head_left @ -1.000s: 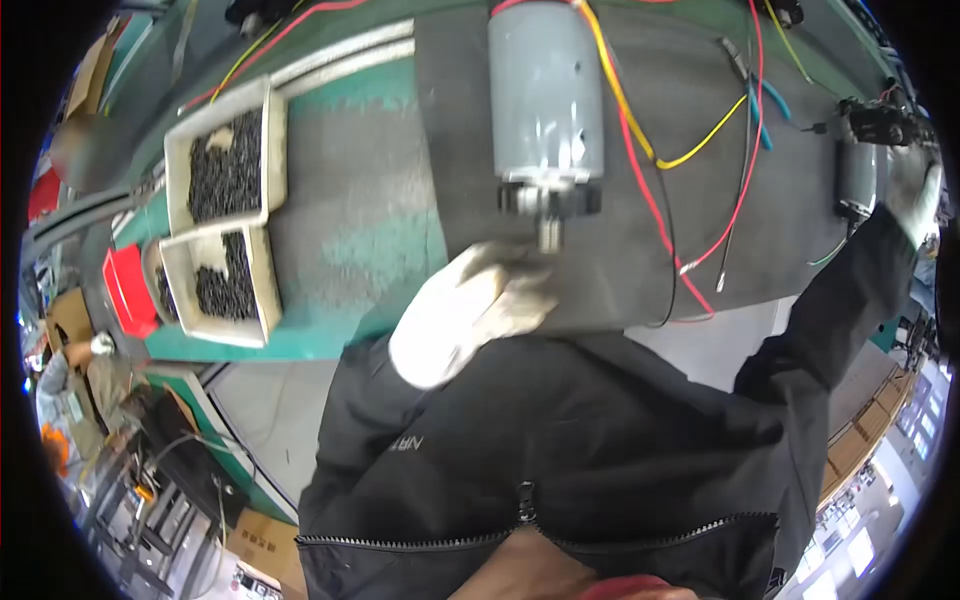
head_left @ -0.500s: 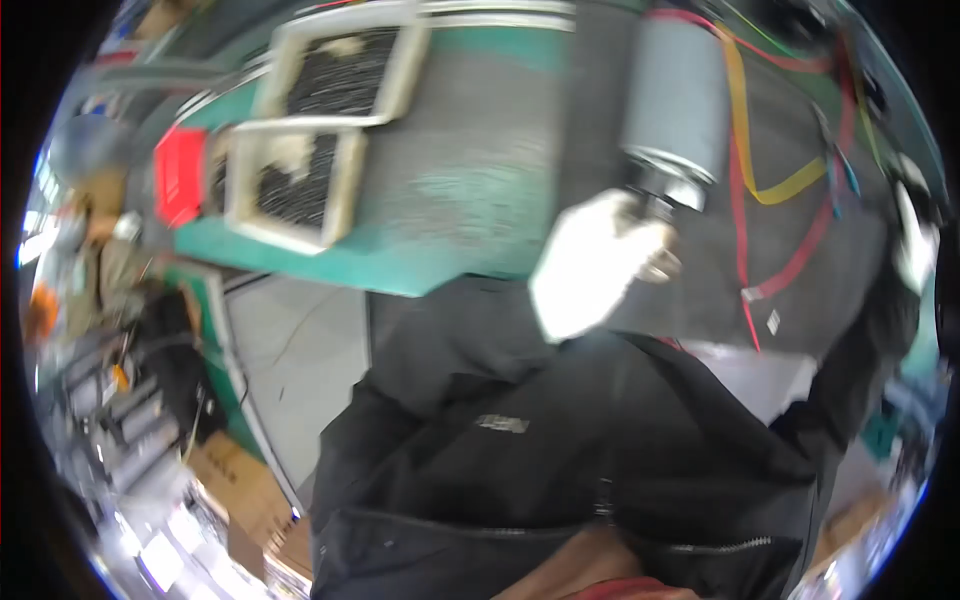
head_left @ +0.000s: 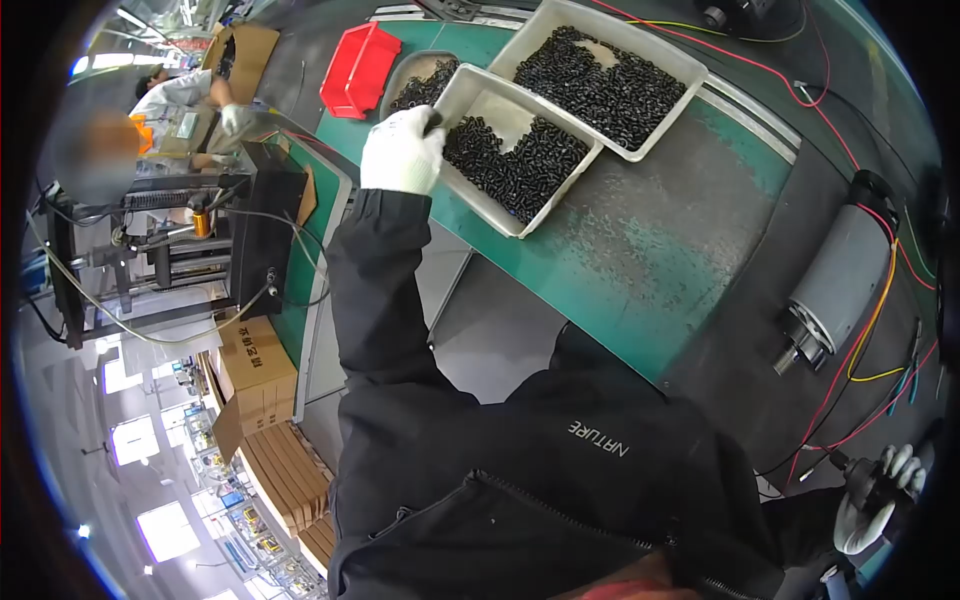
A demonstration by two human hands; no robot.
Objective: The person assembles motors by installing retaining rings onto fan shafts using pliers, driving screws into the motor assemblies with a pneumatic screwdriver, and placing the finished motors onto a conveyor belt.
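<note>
My left hand (head_left: 403,150), in a white glove, is at the near-left corner of the lower white bin (head_left: 560,195), beside a small round dish (head_left: 425,82) of black pieces. Its fingers are pinched round a small black part (head_left: 433,122). Small black cylindrical pieces (head_left: 520,165) fill much of that bin. At the lower right edge, my gloved right hand (head_left: 880,500) is closed round a dark tool (head_left: 868,483), partly in shadow. The grey motor (head_left: 845,275) lies on the dark mat, its metal shaft pointing down and left.
A second white bin (head_left: 690,82) of black pieces and a red bin (head_left: 360,70) stand on the green bench. Red and yellow wires and blue-handled pliers (head_left: 905,380) lie right of the motor. Another person (head_left: 190,100) works at the upper left, near a machine frame and cartons (head_left: 258,370).
The view has turned toward the bins. My left hand has moved from the motor's shaft end to the lower white bin and the dish. My right hand remains at the right edge with the dark tool.
</note>
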